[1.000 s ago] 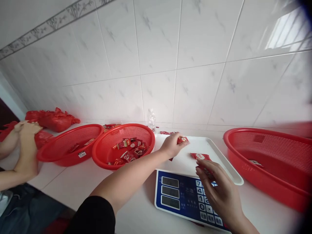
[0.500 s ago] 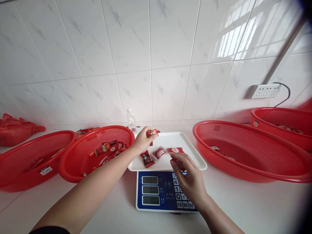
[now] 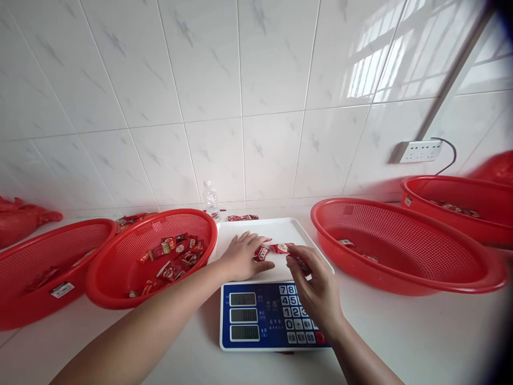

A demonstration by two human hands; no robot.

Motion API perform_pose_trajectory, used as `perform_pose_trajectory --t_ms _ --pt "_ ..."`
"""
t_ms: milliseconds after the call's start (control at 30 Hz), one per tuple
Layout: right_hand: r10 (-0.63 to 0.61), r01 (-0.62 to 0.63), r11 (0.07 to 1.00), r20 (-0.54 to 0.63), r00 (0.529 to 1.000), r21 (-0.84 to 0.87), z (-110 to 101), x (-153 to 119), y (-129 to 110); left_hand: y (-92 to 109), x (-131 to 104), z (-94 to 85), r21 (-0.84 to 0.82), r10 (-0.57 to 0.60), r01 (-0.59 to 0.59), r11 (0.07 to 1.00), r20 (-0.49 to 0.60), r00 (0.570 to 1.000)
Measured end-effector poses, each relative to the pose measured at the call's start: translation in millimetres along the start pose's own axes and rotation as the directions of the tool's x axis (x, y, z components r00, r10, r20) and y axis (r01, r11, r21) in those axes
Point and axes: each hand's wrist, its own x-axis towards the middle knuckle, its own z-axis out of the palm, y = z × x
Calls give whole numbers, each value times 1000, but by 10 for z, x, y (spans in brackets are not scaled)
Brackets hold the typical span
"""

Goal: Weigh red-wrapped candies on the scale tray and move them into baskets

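Observation:
A white tray rests on a blue digital scale. My left hand lies spread over the left part of the tray, its fingers around a red-and-white packet; what is under the palm is hidden. Another red packet lies on the tray between my hands. At the tray's front right, my right hand pinches a dark red packet between thumb and fingers. Left of the tray, a red basket holds several red packets.
Another red basket stands at the far left. To the right are a large red basket and a further one behind it. A clear bottle and packets are behind the tray, near the tiled wall.
My left hand has come down from the tray's back left onto its packets, and the packet it pinched no longer shows in it. My right hand still holds its packet. The view has shifted slightly.

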Motion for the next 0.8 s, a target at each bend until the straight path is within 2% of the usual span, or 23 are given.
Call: perform_pose_trajectory --t_ms 133,233,333,433,667,733,800 --pt "3 -3 1000 -5 1000 17 -1 18 7 92 133 39 93 61 -64 994 40 997" --pt "-12 12 1000 3 1000 24 -1 22 9 156 254 85 97 145 -148 984 45 988" --pt "-9 9 1000 10 1000 21 -4 24 15 182 320 129 45 235 -234 971 -16 972" --pt "-1 1 1000 10 1000 23 -2 24 22 142 285 120 -16 274 -278 961 -111 955" --pt "8 -8 1000 5 1000 30 -5 14 16 19 -7 -60 -174 149 -196 965 -251 956" --pt "15 -15 1000 6 1000 26 -9 19 14 59 -125 -110 -233 105 -189 954 -330 938" --pt "5 -5 999 17 1000 33 -6 12 3 141 -276 -135 -347 13 -174 922 -419 908"
